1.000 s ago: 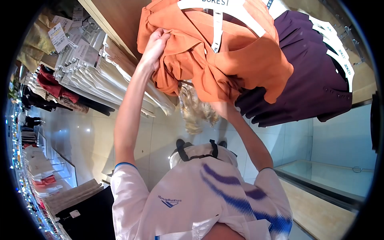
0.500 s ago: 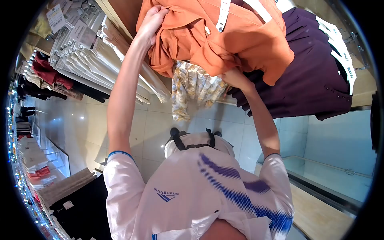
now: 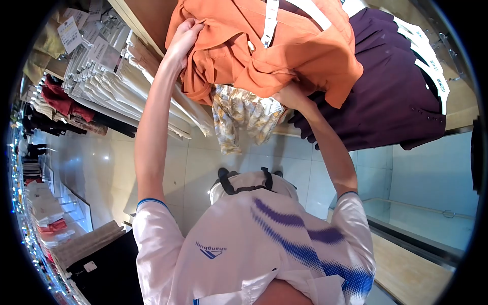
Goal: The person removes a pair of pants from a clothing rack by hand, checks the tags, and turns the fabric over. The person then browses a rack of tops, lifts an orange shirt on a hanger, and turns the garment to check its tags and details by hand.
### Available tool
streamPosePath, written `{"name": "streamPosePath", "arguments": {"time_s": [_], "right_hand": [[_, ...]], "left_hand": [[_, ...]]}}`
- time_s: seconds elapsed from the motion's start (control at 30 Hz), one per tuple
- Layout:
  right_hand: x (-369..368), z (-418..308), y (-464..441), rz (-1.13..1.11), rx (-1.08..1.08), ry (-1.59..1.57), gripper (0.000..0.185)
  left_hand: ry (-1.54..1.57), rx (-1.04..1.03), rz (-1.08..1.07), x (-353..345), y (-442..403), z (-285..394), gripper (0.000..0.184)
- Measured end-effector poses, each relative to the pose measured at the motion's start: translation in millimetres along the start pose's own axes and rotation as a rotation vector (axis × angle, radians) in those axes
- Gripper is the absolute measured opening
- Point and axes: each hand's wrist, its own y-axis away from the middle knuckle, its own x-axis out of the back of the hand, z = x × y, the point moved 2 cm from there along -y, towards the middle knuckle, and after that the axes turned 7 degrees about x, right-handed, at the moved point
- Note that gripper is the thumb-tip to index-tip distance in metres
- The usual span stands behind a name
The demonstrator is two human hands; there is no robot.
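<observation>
"Orange, soft-woven cloth garment (image 3: 229,58), pinched along one edge by the left hand (image 3: 186,36), thumb and fingers drawn narrow on a fold."

"And the right hand (image 3: 296,98)?"

"Tucked under the lower hem, fingertips lost behind cloth. Cannot tell whether gripping or merely propping. Just beside those fingers, a small white paper tag (image 3: 272,105), too tiny to read."

"Whereabouts of the garment, exactly?"

"High in view, spread between both hands, with part of a flat white hanger (image 3: 312,12) at the neck and a narrow, printed white strip (image 3: 270,25) dangling inside."

"Heavy or light?"

"Probably light, limp and quick to crumple, judging by the folds. Perhaps apt to slip from the hanger; hardly fragile. Best taken by the firmer front edge near the small, round white button (image 3: 250,46), or by the hanger itself."

"And beneath?"

"Thin cloth in a cream, gold and grey pattern (image 3: 229,114), hanging below the orange hem. Cannot tell whether separate or joined."

"Containers, then?"

"Around it all, a pale wood-panelled bay (image 3: 149,28), with dark purple, softly gathered garments (image 3: 376,94) on lettered white hangers (image 3: 432,84) to the right. To the left, a dense row of cream and white hanging clothes (image 3: 127,86), with printed card tags (image 3: 69,34). Lower right, a bluish glass-sided case (image 3: 432,175), contents unclear."
</observation>
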Motion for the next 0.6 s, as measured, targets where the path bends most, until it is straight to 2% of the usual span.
{"name": "streamPosePath", "arguments": {"time_s": [0.07, 0.2, 0.27, 0.3, 0.33, 0.37, 0.4, 0.47, 0.5, 0.6], "right_hand": [[-7, 5, 2, 0.305, 0.099, -0.073, 0.038], [-7, 3, -2, 0.237, -0.045, -0.099, 0.041], [-1, -1, -5, 0.106, -0.127, -0.136, 0.04], [-3, -1, -5, 0.111, -0.128, -0.134, 0.04], [-4, -2, -6, 0.242, -0.065, -0.219, 0.036], [-5, -3, -6, 0.374, -0.001, -0.303, 0.032], [7, -12, -8, 0.378, -0.001, -0.301, 0.032], [38, -34, -16, 0.293, -0.07, -0.462, 0.028], [33, -31, -16, 0.295, -0.07, -0.46, 0.028], [25, -25, -15, 0.309, -0.013, -0.445, 0.028]], "left_hand": [[-0.018, 0.012, -0.008, -2, 2, -2, 0.018], [-0.149, -0.1, 0.031, -3, 6, -10, 0.021], [-0.636, -0.294, 0.09, -2, 5, -18, 0.023], [-0.798, -0.431, 0.143, -11, 18, -15, 0.024], [-0.977, -0.525, 0.167, -17, 25, -18, 0.023], [-1.145, -0.395, 0.164, -22, 32, -26, 0.023], [-1.309, -0.259, 0.163, -30, 42, -25, 0.024], [-1.424, -0.646, 0.286, -25, 40, -59, 0.036], [-1.564, -0.614, 0.329, -32, 52, -59, 0.052], [-1.432, -0.514, 0.501, -33, 77, -50, 0.051]]}}
